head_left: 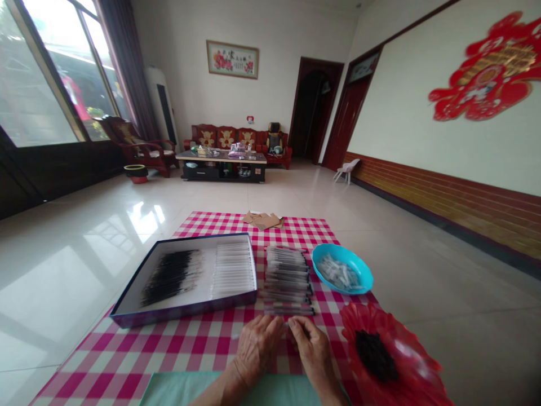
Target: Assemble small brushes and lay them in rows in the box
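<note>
My left hand (257, 349) and my right hand (310, 355) rest close together on a pink-and-white checked cloth (203, 344), fingers curled toward each other. Whatever lies between the fingertips is too thin to make out. Just beyond them is a stack of thin pens or tubes (287, 279) with dark ends, lying crosswise in layers. To the left stands a dark blue box (183, 313), holding black-tipped rods (171, 276) and clear tubes (232, 270). A blue bowl (342, 269) of small white pieces sits right of the stack. A red petal-shaped plate (389, 355) holding a black heap lies near my right hand.
Flattened cardboard pieces (262, 221) lie on the far end of the cloth. A pale green cloth (228, 390) lies at the near edge. The cloth is spread on a shiny tiled floor, with a low table (222, 166) and a red sofa (240, 138) far beyond.
</note>
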The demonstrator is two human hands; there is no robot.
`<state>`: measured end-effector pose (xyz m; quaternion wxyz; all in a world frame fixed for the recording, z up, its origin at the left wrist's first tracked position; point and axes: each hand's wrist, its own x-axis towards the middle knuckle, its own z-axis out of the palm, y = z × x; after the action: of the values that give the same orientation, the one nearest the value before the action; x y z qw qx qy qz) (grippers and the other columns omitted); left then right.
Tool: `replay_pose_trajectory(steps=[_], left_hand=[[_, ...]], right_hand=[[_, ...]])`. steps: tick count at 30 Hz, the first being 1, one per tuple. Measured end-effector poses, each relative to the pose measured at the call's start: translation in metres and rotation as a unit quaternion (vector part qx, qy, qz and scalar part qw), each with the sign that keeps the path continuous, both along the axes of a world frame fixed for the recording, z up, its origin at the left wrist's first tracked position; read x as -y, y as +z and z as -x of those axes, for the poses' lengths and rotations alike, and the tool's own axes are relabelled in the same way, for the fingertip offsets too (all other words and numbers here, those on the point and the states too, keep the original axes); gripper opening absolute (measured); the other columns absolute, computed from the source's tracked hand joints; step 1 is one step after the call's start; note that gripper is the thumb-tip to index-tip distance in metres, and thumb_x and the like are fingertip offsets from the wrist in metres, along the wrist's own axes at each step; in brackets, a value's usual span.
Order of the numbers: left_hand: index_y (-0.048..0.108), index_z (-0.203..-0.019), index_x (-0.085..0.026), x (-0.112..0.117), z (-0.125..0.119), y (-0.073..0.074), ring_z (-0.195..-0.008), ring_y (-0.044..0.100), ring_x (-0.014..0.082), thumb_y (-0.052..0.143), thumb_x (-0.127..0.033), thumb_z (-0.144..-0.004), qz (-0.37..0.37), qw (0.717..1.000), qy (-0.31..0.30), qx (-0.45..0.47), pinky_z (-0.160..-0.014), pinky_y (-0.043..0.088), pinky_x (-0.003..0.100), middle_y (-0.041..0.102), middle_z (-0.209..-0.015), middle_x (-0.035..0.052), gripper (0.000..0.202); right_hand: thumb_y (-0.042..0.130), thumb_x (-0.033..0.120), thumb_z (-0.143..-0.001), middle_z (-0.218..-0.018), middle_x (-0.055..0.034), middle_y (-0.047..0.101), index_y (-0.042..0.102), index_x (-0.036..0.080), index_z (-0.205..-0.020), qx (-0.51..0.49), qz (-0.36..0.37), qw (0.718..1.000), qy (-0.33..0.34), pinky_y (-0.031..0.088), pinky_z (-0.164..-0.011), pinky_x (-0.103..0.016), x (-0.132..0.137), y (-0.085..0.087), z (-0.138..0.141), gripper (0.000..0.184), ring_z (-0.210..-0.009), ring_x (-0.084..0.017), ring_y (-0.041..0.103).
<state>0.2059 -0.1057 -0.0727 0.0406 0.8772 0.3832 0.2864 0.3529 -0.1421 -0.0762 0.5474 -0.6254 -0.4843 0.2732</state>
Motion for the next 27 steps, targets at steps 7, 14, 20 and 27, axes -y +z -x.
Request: replay_pose_trajectory(steps=[7, 14, 20, 27], left_hand=[[0.053, -0.082, -0.024, -0.001, 0.001, 0.0, -0.062, 0.055, 0.0147, 0.034, -0.027, -0.094, 0.009, 1.0, 0.011, 0.0, -0.057, 0.038, 0.026, 0.058, -0.069, 0.0007, 0.023], [0.051, -0.079, -0.023, -0.002, 0.001, -0.001, -0.064, 0.055, 0.0143, 0.035, -0.025, -0.094, 0.019, 0.999, 0.013, 0.037, -0.06, 0.04, 0.026, 0.057, -0.07, 0.0007, 0.022], [0.052, -0.086, -0.023, -0.002, 0.001, -0.005, -0.068, 0.056, 0.0147, 0.036, -0.024, -0.094, 0.021, 0.998, -0.002, 0.067, -0.064, 0.04, 0.026, 0.059, -0.074, 0.0007, 0.018], [0.051, -0.082, -0.022, -0.002, 0.0, -0.01, -0.066, 0.053, 0.0155, 0.039, -0.022, -0.093, 0.006, 0.998, -0.013, 0.065, -0.062, 0.037, 0.028, 0.057, -0.072, 0.0001, 0.016]], right_hand=[[0.064, 0.044, -0.075, -0.078, -0.0063, 0.072, 0.07, 0.016, -0.086, -0.079, 0.003, 0.996, 0.046, 0.054, -0.062, -0.027, 0.002, 0.004, -0.002, 0.03, -0.071, -0.022, 0.066], [0.061, 0.043, -0.077, -0.081, -0.0064, 0.07, 0.066, 0.016, -0.092, -0.122, 0.02, 0.992, 0.016, 0.053, -0.059, -0.028, 0.001, 0.001, -0.001, 0.032, -0.071, -0.021, 0.065], [0.057, 0.04, -0.078, -0.087, -0.0092, 0.071, 0.065, 0.018, -0.09, 0.071, -0.053, 0.995, -0.047, 0.054, -0.069, -0.03, 0.009, 0.041, -0.016, 0.027, -0.078, -0.023, 0.067], [0.048, 0.038, -0.075, -0.083, -0.0095, 0.068, 0.065, 0.02, -0.08, 0.354, 0.013, 0.918, -0.178, 0.053, -0.067, -0.038, 0.04, 0.076, -0.101, 0.025, -0.074, -0.026, 0.065]])
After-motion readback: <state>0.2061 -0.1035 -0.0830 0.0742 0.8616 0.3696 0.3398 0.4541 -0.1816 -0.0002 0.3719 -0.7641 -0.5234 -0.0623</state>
